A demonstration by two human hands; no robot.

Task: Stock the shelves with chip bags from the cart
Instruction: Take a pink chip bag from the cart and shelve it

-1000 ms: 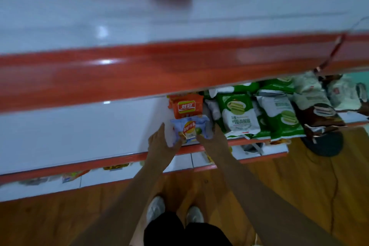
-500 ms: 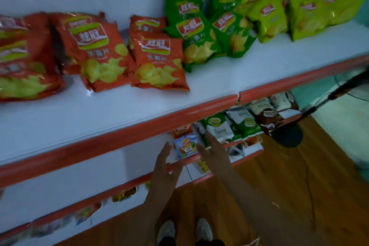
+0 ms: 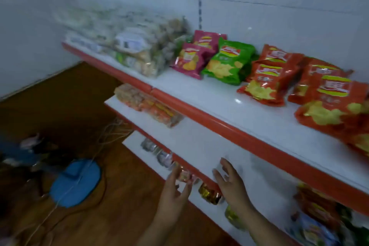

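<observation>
Both of my hands are empty, with fingers spread. My left hand hovers in front of the red edge of the middle shelf. My right hand reaches over that same shelf's front edge. On the top shelf lie orange chip bags, a green chip bag and pink chip bags. At the lower right, partly hidden under the shelves, a light blue chip bag lies with an orange one. No cart is in view.
Clear bags of snacks fill the left of the top shelf. Orange packets lie on the middle shelf's left end. Small foil packs sit on the lowest shelf. A blue round base and cables lie on the wooden floor.
The view has swung left along the shelves. Both hands have let go of the light blue bag and pulled back from it, and now hover empty by the middle shelf.
</observation>
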